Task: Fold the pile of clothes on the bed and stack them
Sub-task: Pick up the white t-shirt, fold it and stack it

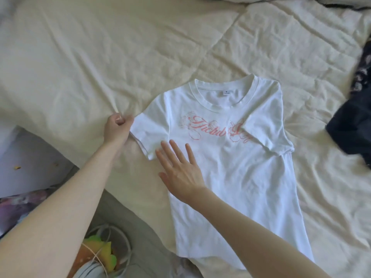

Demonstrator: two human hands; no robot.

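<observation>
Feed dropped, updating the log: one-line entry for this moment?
white T-shirt flat on bed | left hand pinches sleeve | right hand flat on shirt | unfolded

Matt cotton T-shirt [230,157] — crinkled bedspread [100,57]

T-shirt: white T-shirt [236,163] with pink script print lies face up on the cream bed [100,57], neck away from the person.
Left hand: left hand [117,128] pinches the end of the shirt's sleeve.
Right hand: right hand [180,171] lies flat, fingers straight, on the shirt beside that sleeve.
Other clothes: dark clothes [353,125] lie at the right edge.
</observation>
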